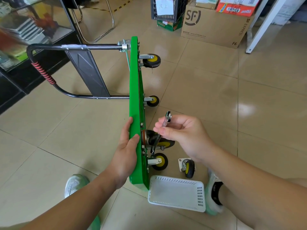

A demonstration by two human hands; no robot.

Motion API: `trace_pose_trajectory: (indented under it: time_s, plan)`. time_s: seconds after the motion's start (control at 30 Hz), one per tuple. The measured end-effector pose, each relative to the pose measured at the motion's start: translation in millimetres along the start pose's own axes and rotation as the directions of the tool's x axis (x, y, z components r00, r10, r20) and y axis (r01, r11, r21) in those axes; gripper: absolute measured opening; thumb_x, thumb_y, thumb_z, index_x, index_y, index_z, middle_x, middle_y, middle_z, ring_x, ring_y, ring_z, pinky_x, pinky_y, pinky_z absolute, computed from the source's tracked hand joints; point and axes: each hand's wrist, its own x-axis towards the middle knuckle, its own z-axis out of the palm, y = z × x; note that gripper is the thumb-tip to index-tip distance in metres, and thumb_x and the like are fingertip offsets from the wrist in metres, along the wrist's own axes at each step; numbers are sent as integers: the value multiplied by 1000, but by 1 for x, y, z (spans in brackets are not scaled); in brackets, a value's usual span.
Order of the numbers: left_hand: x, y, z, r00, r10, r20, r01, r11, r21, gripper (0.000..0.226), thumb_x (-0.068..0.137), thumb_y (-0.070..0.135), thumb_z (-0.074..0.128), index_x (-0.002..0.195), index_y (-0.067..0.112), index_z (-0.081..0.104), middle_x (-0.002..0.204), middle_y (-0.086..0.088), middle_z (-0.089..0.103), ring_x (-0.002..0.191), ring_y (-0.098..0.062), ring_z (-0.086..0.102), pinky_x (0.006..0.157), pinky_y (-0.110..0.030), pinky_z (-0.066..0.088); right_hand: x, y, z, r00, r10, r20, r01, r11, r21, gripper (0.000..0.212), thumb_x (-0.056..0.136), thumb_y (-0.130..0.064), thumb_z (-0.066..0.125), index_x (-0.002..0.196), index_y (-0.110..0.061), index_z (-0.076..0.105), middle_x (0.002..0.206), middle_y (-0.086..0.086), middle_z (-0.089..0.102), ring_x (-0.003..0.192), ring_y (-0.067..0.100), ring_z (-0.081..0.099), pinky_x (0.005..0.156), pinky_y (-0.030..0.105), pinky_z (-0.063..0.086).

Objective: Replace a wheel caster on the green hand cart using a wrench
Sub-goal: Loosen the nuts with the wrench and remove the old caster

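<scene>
Centre frame: green hand cart [134,105] tipped up on its edge, deck running 12 to 6, black handle [43,73] out at 9, wheels facing 3. Left hand [126,146] clamped on deck's upper edge near 6, fingers curled over rim. Right hand [179,135] just at 3 of it, fingertips pinched on wrench [163,125]; lower wrench end down by mount of near-end caster [163,143], seated on nut or not: cannot tell. Loose caster [187,167] lying on floor at 5, white basket [177,195] at 6 beside cart's near corner.

Risks, judged: light pinch grip likely to let wrench slip off nut and round it; cart balanced by one hand only, so hard pull could topple it; freed nuts could roll off across slick floor instead of landing in basket.

Glossy beige tiled floor [216,97] throughout. SF cardboard box [212,29] and black crate [167,9] at 1, glass cabinet [25,30] at 10.
</scene>
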Motion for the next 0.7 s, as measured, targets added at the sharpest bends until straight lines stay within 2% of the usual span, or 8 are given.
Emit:
trace_pose_trajectory:
  time_s: [0.17, 0.27, 0.43, 0.6, 0.7]
  plan:
    - [-2, 2, 1, 1000, -8, -11, 7, 1000, -15, 53, 111, 29, 36, 123, 81, 36, 143, 15, 58, 128, -18, 60, 112, -52, 45, -1, 9, 4, 999, 53, -8, -53, 998, -16, 25, 82, 9, 73, 97, -11, 74, 98, 9, 78, 99, 22, 74, 82, 25, 59]
    - [-1, 1, 1, 1000, -8, -7, 8, 1000, -15, 54, 110, 31, 37, 121, 83, 36, 145, 11, 57, 129, -22, 59, 112, -54, 45, -5, 14, 5, 999, 47, -3, -47, 994, -101, 24, 83, 5, 75, 93, -16, 75, 96, 5, 78, 99, 20, 74, 87, 27, 58]
    - [1, -1, 0, 1000, 11, -18, -11, 1000, 2, 52, 109, 33, 38, 126, 82, 34, 144, 9, 57, 128, -26, 59, 111, -55, 45, -12, 15, 4, 998, 64, 12, -60, 980, -188, 20, 84, 2, 76, 91, -16, 75, 94, 6, 79, 93, 19, 75, 79, 21, 57]
    - [1, -3, 0, 1000, 20, -9, -20, 1000, -1, 49, 102, 39, 39, 134, 77, 33, 146, 8, 56, 128, -27, 60, 111, -56, 45, -18, 14, -2, 997, 26, 70, 6, 908, -419, 15, 82, -7, 80, 85, -21, 75, 91, 1, 78, 88, 16, 75, 84, 26, 59]
    - [0, -2, 0, 999, 28, -16, -28, 1000, 3, 49, 101, 39, 39, 126, 81, 34, 146, 6, 57, 129, -28, 58, 112, -55, 44, -24, 14, -5, 995, 29, 93, 21, 868, -497, 18, 81, -5, 81, 90, -19, 76, 97, -2, 78, 90, 8, 74, 87, 20, 56]
